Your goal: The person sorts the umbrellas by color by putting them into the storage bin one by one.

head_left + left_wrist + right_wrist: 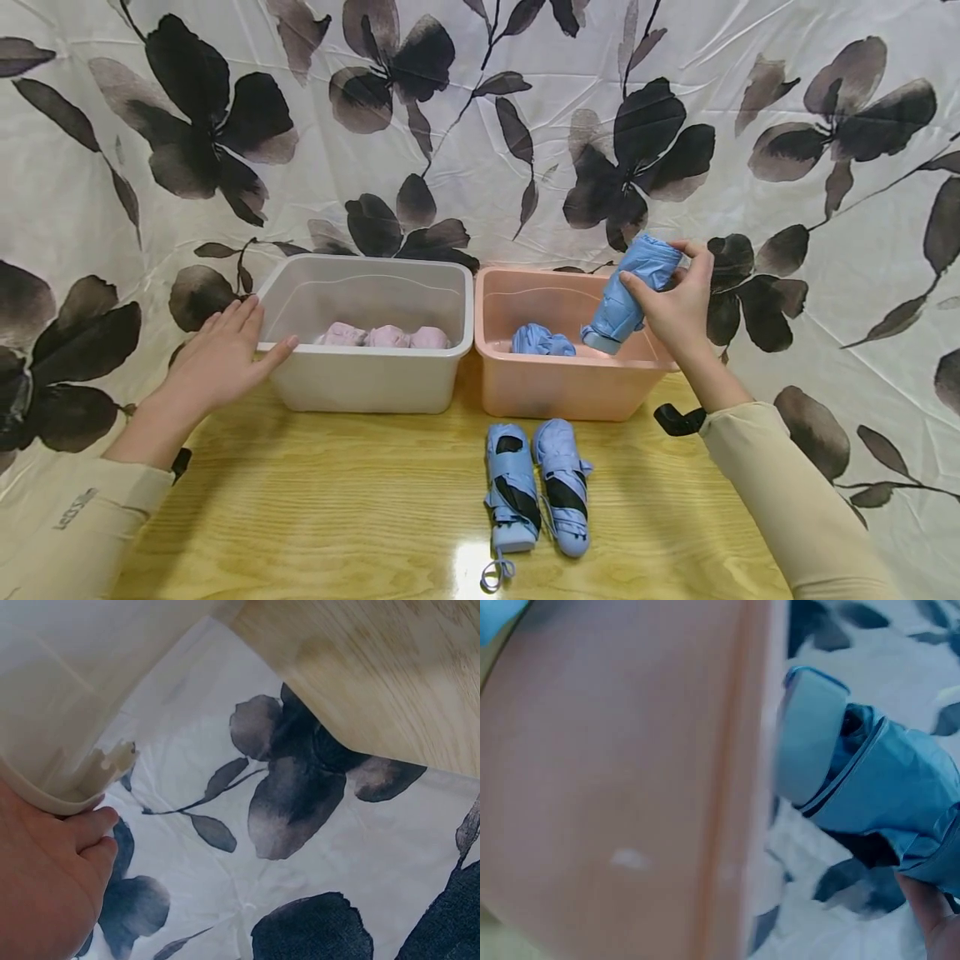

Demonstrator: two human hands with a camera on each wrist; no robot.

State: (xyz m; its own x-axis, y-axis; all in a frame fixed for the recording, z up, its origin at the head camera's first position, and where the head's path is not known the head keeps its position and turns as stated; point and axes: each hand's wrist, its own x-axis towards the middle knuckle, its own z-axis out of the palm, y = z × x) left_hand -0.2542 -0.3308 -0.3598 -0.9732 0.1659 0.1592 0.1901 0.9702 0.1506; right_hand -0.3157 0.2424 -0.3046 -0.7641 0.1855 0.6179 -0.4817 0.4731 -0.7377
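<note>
My right hand (678, 304) grips a folded blue umbrella (633, 292), tilted with its handle end down over the right part of the peach bin (577, 387). In the right wrist view the umbrella's pale handle (814, 735) shows beyond the bin's rim. Another blue umbrella (542, 340) lies inside that bin. My left hand (225, 354) rests on the left rim of the white bin (367, 379), fingers extended and thumb over the front edge. Several pink rolled bundles (387, 337) lie in the white bin, partly hidden by its front wall.
Two folded blue umbrellas, one on the left (513, 492) and one on the right (562, 487), lie side by side on the wooden table (337, 500) before the peach bin. The bins stand side by side against a floral cloth (525, 208).
</note>
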